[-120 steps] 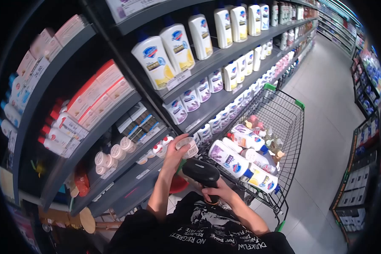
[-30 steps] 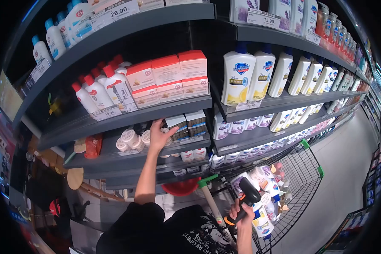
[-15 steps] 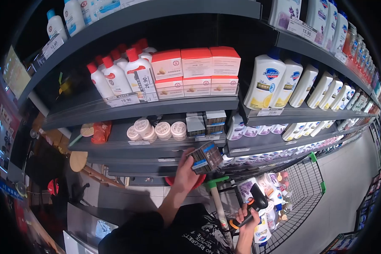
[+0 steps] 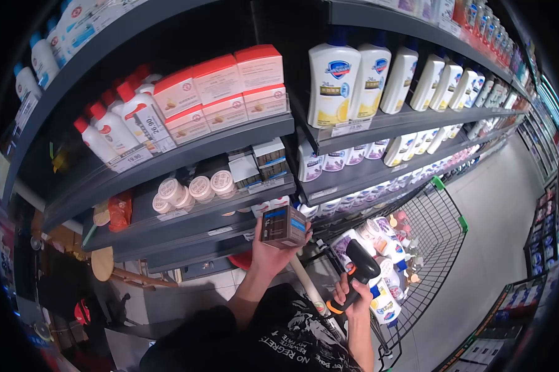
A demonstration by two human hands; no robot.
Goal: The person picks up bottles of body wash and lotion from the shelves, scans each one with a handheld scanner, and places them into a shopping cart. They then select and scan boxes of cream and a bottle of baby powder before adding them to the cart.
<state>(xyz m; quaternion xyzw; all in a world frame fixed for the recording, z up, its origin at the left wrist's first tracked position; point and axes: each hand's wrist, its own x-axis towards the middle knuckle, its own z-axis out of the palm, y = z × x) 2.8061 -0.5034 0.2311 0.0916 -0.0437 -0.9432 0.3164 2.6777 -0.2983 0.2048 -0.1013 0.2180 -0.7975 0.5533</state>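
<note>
In my left hand (image 4: 268,255) sits a dark brown box with blue bands (image 4: 284,225), its fingers wrapped around the sides and base. The box is held in front of the lower shelf, tilted so a printed side and another face show. My right hand (image 4: 352,294) grips a black and orange barcode scanner (image 4: 361,268), its head pointing up and left over the cart. Similar dark boxes (image 4: 271,162) stand on the shelf behind, beside several round cream jars (image 4: 199,186).
A wire shopping cart (image 4: 438,239) with bottles inside stands at my right. Shelves hold red-and-white boxes (image 4: 220,87), red-capped bottles (image 4: 115,127) and yellow-labelled body wash bottles (image 4: 333,87). A wooden stool (image 4: 102,263) is at lower left.
My view has swung to the right. The brown box has been turned in my left hand, showing a different side. The scanner stays in my right hand.
</note>
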